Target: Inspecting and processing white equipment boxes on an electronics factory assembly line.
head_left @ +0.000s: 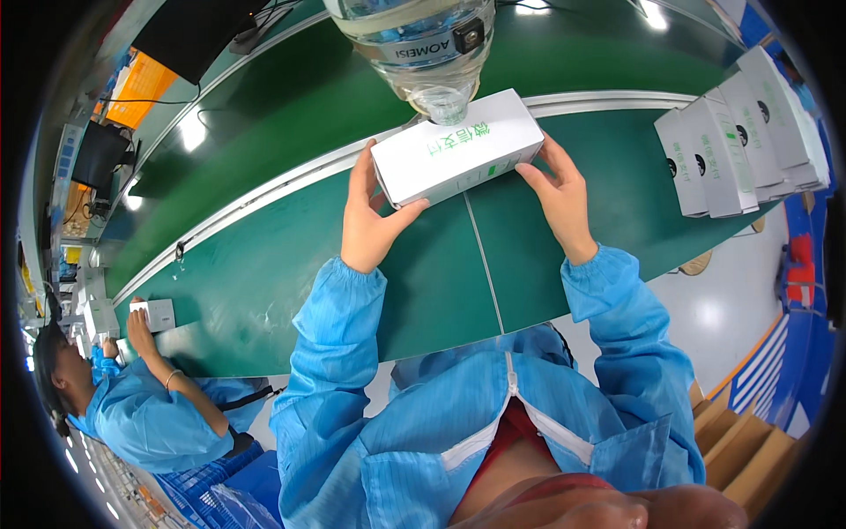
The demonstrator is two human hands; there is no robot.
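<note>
Between my hands is a long white cardboard box (458, 145) with green print on its top and front side. My left hand (374, 207) grips its left end, thumb along the lower front edge and fingers behind the end. My right hand (557, 196) holds the right end, with the thumb on the front side. A clear plastic bottle (410, 57) with a dark square piece on it reaches in from the top, its narrow end overlapping the box's back edge. Whether the two touch, I cannot tell.
Several white boxes (723, 154) stand in a row at the right end of the green table (432, 256). A metal rail (256, 204) runs along behind. At the left a co-worker (150, 406) in blue handles a white box (159, 315). Dark screens (101, 154) stand far left.
</note>
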